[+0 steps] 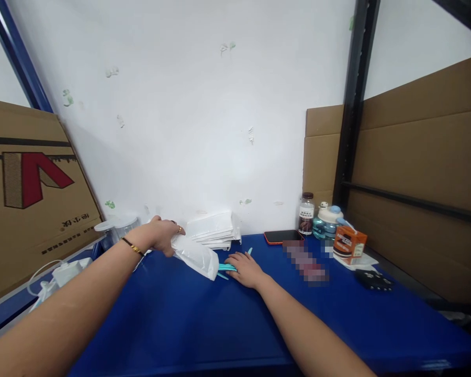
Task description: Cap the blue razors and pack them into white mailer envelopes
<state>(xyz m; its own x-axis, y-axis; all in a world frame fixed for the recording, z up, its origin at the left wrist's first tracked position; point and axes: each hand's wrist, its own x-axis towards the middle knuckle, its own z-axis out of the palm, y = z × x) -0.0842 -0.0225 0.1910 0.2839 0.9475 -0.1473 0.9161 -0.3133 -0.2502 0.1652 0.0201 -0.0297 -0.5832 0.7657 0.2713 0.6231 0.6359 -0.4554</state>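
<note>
My left hand [165,234] is closed on the upper end of a white plastic pouch [198,256], which tilts down to the right. Several thin turquoise sticks [226,267] lie at the pouch's lower right end; whether they reach inside it cannot be made out. My right hand [246,269] rests over these sticks with its fingers bent down on them, and their far ends are hidden under it. One turquoise tip [250,251] shows beyond the fingers. Behind the pouch is a stack of flat white packets [214,230].
On the blue table [188,330], a phone [283,237], a brown-capped bottle [306,214], a water jug [325,226], an orange box [349,245] and a black wallet-like item [373,279] stand or lie to the right. Clear plastic cups [125,226] and a white charger [66,271] are at left.
</note>
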